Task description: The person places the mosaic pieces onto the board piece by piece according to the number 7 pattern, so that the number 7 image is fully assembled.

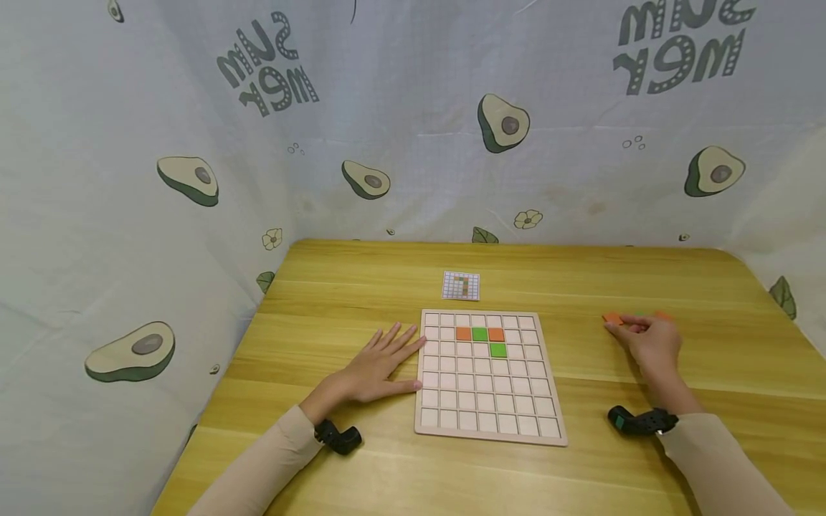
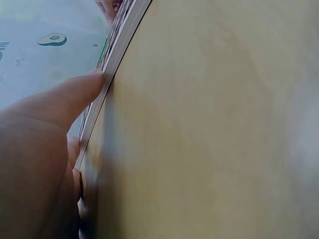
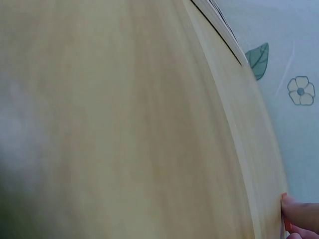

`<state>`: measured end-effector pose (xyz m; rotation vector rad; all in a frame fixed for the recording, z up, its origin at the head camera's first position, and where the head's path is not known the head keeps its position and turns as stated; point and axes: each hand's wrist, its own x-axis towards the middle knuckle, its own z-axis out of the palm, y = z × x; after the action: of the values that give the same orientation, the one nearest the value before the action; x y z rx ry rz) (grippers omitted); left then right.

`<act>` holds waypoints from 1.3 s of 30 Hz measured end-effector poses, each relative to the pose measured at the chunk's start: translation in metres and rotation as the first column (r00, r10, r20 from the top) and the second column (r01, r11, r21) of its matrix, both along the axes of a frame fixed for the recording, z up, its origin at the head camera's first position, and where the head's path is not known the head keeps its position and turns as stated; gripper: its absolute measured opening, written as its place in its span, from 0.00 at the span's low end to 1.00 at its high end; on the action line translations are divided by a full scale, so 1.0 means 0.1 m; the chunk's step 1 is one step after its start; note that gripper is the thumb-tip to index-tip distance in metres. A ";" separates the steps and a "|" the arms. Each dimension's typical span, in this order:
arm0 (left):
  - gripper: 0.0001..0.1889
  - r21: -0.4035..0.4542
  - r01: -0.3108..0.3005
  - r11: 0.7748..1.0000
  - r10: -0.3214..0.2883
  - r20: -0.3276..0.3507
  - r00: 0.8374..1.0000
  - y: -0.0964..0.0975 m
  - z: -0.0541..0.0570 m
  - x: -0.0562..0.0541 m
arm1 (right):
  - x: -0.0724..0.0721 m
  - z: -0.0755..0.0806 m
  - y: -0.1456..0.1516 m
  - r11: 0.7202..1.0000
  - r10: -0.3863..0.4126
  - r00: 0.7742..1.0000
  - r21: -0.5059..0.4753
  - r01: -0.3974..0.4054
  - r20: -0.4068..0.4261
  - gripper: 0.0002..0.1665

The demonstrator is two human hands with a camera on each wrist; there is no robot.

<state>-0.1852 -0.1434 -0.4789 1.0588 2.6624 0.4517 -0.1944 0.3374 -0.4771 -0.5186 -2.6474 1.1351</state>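
In beige fabric sleeves [image 1: 716,459], over a yellow wood-grained desk [image 1: 361,287], rests the left grip [image 1: 377,369], loose and splayed, against the left edge of a pale wooden gridded board [image 1: 484,385] bearing orange and green square tiles [image 1: 480,334]. Out right, well apart from the board, pinches a small orange square tile [image 1: 611,317] in the right grip [image 1: 654,345]. On past the board to a small white gridded card [image 1: 461,287], then up, behind the desk, to pale hanging cloth [image 1: 413,136] printed with avocados and grey lettering.
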 end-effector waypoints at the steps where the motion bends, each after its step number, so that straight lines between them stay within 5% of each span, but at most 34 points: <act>1: 0.43 0.001 0.000 1.000 0.000 0.000 1.000 0.00 0.00 0.00 | 0.00 0.00 0.00 1.000 0.004 1.000 0.003 -0.004 -0.005 0.25; 21: 0.43 0.015 0.000 1.000 0.000 0.021 1.000 -0.01 0.05 0.01 | 0.05 0.15 0.08 0.986 0.151 0.988 -0.076 -0.151 -0.003 0.29; 28: 0.43 0.014 -0.006 1.000 0.006 0.024 1.000 -0.01 0.04 0.00 | 0.14 0.26 -0.04 0.961 0.271 0.958 -0.037 -0.276 -0.095 0.28; 39: 0.43 0.007 -0.002 1.000 0.002 0.018 1.000 -0.01 0.03 -0.01 | 0.30 0.39 -0.36 0.921 0.390 0.915 0.024 -0.390 -0.106 0.25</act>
<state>-0.1859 -0.1442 -0.4760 1.0489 2.6487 0.4686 -0.1646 0.3013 -0.4381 0.0834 -2.7251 1.2203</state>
